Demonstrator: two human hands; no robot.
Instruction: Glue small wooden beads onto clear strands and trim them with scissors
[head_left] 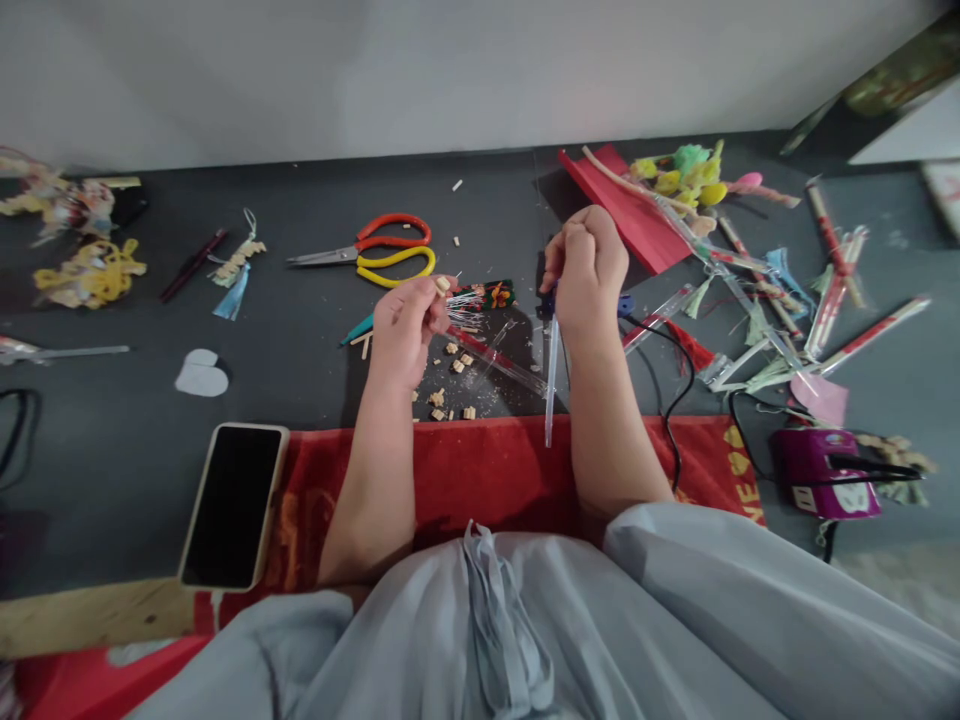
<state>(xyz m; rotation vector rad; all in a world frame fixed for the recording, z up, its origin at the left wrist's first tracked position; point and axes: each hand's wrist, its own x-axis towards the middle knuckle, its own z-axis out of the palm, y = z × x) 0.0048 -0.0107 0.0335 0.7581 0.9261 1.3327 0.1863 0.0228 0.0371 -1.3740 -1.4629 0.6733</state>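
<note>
My left hand (405,335) pinches a small pale wooden piece (442,286) between thumb and fingertips, raised over the table. Right of it, my right hand (592,265) is closed with its fingertips turned down and inward; whatever they hold is hidden. Blue parts of a glue gun (625,305) show beside and under that hand, and I cannot tell whether it touches them. A translucent glue stick (551,385) points toward me below it. Between my hands lie a bundle of thin white wires (469,300), a patterned packet (499,294) and several small wooden pieces (457,365).
Scissors (394,248) with red and yellow handles lie beyond my left hand. A phone (234,505) rests front left beside a red cloth (487,470). At right are a red packet (626,205), several tubes and tassels, a black cord (681,400) and a purple box (825,472).
</note>
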